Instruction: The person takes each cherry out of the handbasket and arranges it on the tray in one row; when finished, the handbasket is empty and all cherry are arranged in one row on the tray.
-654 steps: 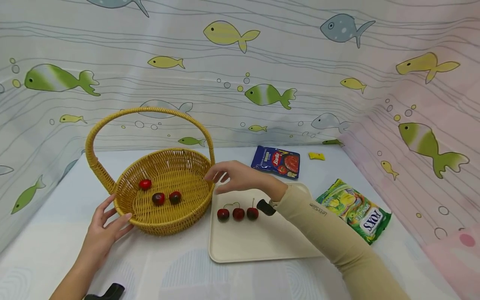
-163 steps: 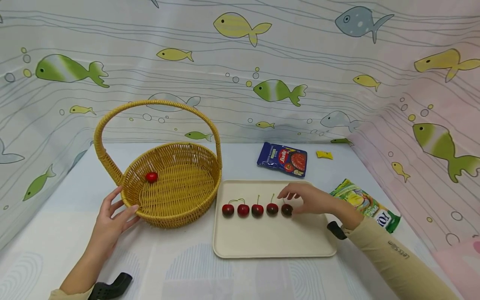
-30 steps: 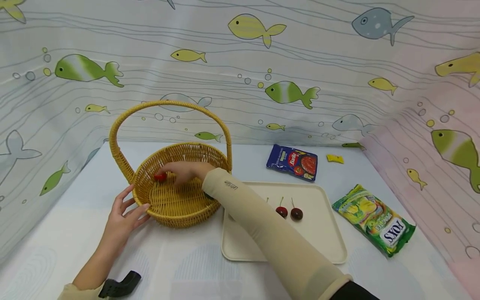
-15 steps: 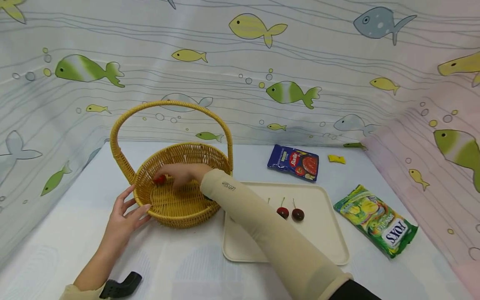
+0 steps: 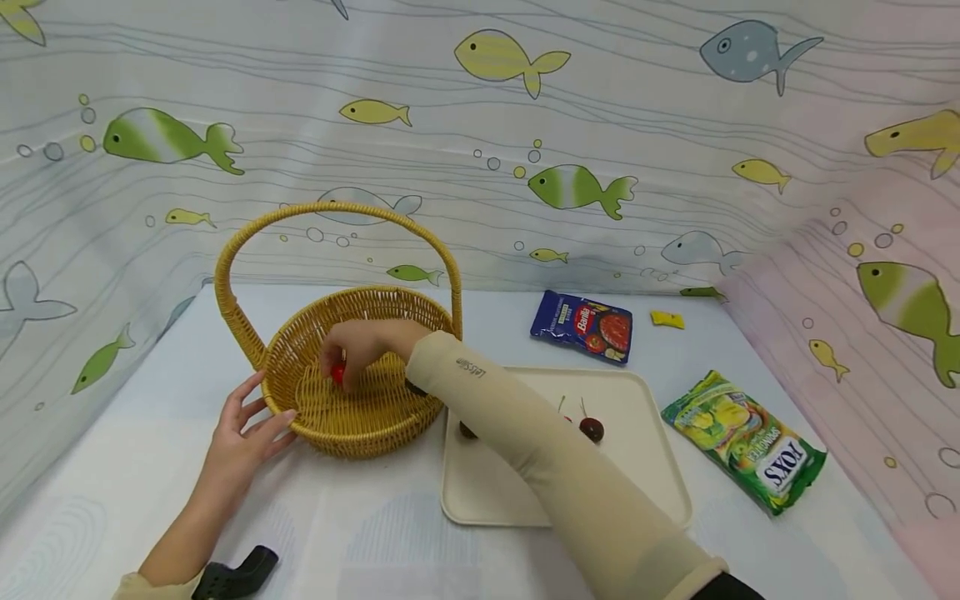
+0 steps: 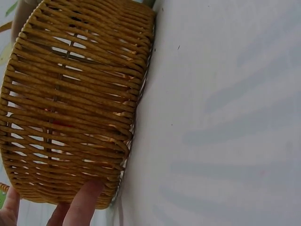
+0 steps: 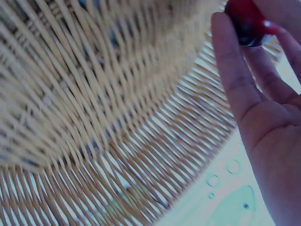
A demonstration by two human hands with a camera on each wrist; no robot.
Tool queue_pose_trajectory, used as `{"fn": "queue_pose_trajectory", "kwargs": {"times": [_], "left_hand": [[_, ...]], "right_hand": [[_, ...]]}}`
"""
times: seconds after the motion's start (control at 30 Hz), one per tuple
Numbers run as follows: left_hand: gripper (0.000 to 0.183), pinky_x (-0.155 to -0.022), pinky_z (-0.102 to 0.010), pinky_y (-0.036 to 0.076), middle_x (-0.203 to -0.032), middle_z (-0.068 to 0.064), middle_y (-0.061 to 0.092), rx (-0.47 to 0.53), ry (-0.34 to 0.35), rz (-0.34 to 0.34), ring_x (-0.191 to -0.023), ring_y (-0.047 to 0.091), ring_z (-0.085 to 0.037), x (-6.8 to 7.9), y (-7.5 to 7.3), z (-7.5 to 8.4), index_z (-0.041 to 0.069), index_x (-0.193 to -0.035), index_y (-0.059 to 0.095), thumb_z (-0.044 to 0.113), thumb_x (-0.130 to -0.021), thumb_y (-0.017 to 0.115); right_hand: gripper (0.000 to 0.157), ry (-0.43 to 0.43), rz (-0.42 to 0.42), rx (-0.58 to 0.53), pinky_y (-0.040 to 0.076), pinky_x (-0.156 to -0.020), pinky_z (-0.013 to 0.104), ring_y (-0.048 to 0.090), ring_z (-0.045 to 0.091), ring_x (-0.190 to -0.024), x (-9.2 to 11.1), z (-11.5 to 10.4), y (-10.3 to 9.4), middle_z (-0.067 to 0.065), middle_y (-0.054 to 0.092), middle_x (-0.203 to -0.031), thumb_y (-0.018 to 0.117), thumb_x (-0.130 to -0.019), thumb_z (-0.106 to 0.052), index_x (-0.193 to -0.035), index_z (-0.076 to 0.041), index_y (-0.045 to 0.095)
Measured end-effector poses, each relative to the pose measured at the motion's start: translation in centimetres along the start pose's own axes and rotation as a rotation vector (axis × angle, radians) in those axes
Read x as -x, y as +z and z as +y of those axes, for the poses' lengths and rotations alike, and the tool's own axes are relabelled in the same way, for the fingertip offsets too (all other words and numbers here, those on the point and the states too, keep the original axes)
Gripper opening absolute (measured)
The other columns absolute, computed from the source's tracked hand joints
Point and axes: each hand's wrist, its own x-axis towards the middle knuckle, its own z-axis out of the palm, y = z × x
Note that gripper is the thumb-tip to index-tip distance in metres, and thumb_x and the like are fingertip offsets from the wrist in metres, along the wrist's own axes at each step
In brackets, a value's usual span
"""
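A yellow wicker basket (image 5: 363, 437) with a tall handle stands on the left of the table. Inside it my right hand (image 5: 358, 343) pinches a red cherry (image 5: 338, 373). The right wrist view shows this cherry (image 7: 244, 21), dark red and glossy, between thumb and fingers. My left hand (image 5: 243, 433) touches the basket's near left side, fingers spread; its thumb (image 6: 84, 205) lies against the woven wall in the left wrist view. On the beige tray (image 5: 487, 500), a dark cherry (image 5: 592, 429) with a stem shows beyond the right sleeve, which covers other cherries there.
Behind the tray lies a blue Barilla pouch (image 5: 582, 327), with a small yellow packet (image 5: 667, 319) to its right. A green Fox's candy bag (image 5: 746, 442) lies right of the tray. A fish-print curtain (image 5: 480, 208) stands behind the table.
Earlier, cherries left the basket and a row formed on the tray. In the last half second my right hand has drawn the red cherry from the basket's left side toward its middle.
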Motion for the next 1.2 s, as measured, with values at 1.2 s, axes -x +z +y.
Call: {"fn": "queue_pose_trajectory", "kwargs": {"times": [1.2], "left_hand": [[0.078,-0.070,-0.017,0.052,-0.139,-0.025,0.013,-0.017,-0.015,0.009,-0.093,0.048,0.006,-0.1,0.2,-0.4,0.024,-0.150,0.010,0.018,-0.091,0.061]], "right_hand": [[0.027,-0.194,0.457,0.013,0.051,-0.070,0.021,0.054,0.004,-0.079,23.3,0.7,5.5,-0.005,0.057,-0.095,0.070,-0.084,-0.014,-0.110,-0.010,0.064]]}}
